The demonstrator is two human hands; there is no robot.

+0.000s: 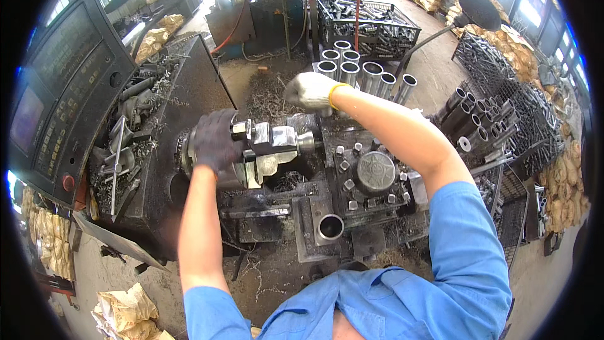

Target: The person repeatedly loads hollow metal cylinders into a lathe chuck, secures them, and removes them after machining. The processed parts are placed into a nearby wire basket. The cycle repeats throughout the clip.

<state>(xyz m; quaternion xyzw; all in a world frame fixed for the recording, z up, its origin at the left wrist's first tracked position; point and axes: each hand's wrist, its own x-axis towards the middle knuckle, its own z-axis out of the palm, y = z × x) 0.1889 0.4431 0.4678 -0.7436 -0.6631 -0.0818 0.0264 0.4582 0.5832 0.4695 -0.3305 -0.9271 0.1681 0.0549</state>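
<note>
My left hand [217, 139], in a dark glove and slightly blurred, curls over the body of a lathe chuck [240, 177]. Bright stepped jaws [271, 138] stick out from the chuck to the right of it. Facing them is a shiny round metal part [306, 142]. My right hand [309, 90], in a white glove with a yellow cuff, is bent like a fist beyond the jaws. Its fingertips are hidden, and I cannot see whether it holds anything. A bolted tool post [376, 171] sits below my right forearm. Nearer me, a short steel tube [331, 226] stands upright on the carriage.
Several upright steel tubes [349, 72] stand behind the lathe, more [476, 118] at right. A control panel [71, 89] rises at left. Metal shavings and a rod [118, 165] lie on the headstock [181, 85]. A lamp [479, 9] and a wire bin [368, 23] stand farther back.
</note>
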